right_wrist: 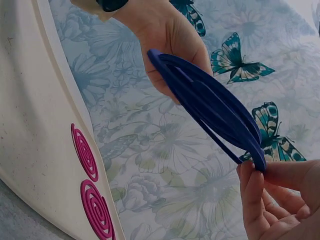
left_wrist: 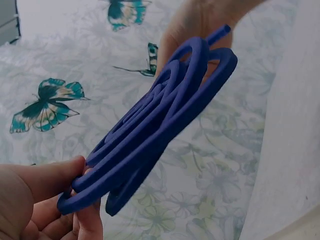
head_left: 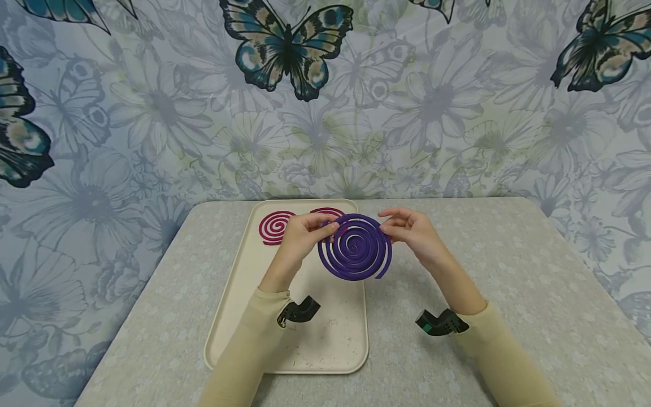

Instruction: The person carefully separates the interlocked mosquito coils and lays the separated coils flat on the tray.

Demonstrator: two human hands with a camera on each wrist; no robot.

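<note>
A dark purple mosquito coil (head_left: 354,247) is held up above the tray, its flat face toward the head camera. My left hand (head_left: 307,230) pinches its left rim between thumb and fingers. On the opposite rim, my right hand (head_left: 413,233) pinches it too, as the right wrist view shows at the fingertips (right_wrist: 251,175). From the left wrist view the coil (left_wrist: 150,120) appears edge-on, with some of its rings spread apart in layers. One loose end sticks out at the lower right in the head view.
Beneath the hands lies a cream tray (head_left: 244,328) with small dark crumbs near its front. Two pink coils rest at its far end, one at the left (head_left: 276,227) and one partly hidden (head_left: 328,211). The grey table (head_left: 508,254) meets a butterfly-patterned cloth (head_left: 325,141) behind.
</note>
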